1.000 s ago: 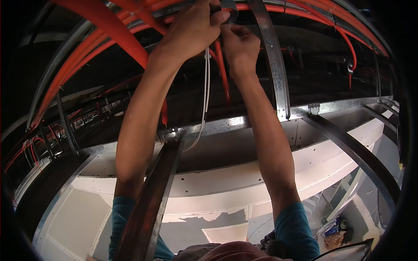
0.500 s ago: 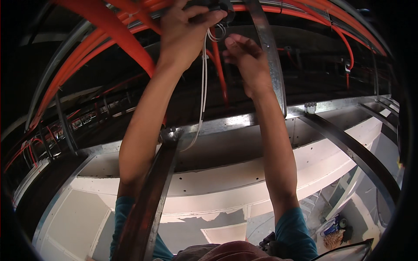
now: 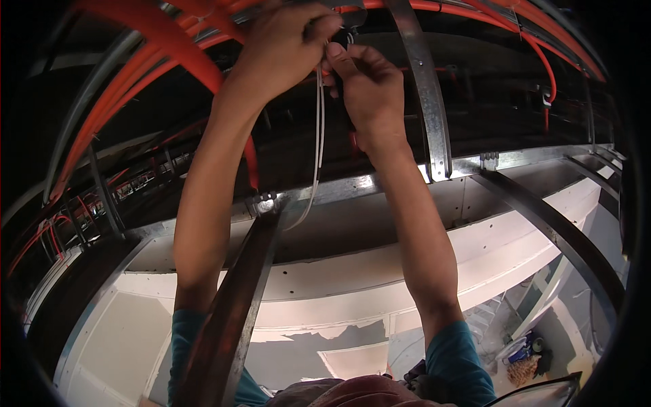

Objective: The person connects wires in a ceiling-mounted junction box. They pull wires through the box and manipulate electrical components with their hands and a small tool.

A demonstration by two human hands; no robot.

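Note:
Both my hands are raised together at the top, among orange conduits. A thin doubled white cable (image 3: 319,136) hangs from between them and curves down to the metal channel. My right hand (image 3: 374,85) is closed in a pinch on the cable's upper part, where a short white bit shows above its fingers. My left hand (image 3: 288,49) is just left of it, its fingers curled; what they grip is hidden. Directly above the fingers is a dark round fitting (image 3: 354,17), partly covered by the hands.
Orange conduits (image 3: 183,57) run overhead. A perforated metal strap (image 3: 422,74) hangs right of my hands. Below, a metal ceiling channel (image 3: 346,188) crosses, joined by dark crosspieces (image 3: 549,230). Under it are pale ceiling boards (image 3: 339,275) and, far down at right, a cluttered floor (image 3: 529,359).
My right hand has moved up and left, from open beside the cable to pinching it. The small cable loops are now mostly covered. My left hand has shifted slightly left, with its fingers more curled.

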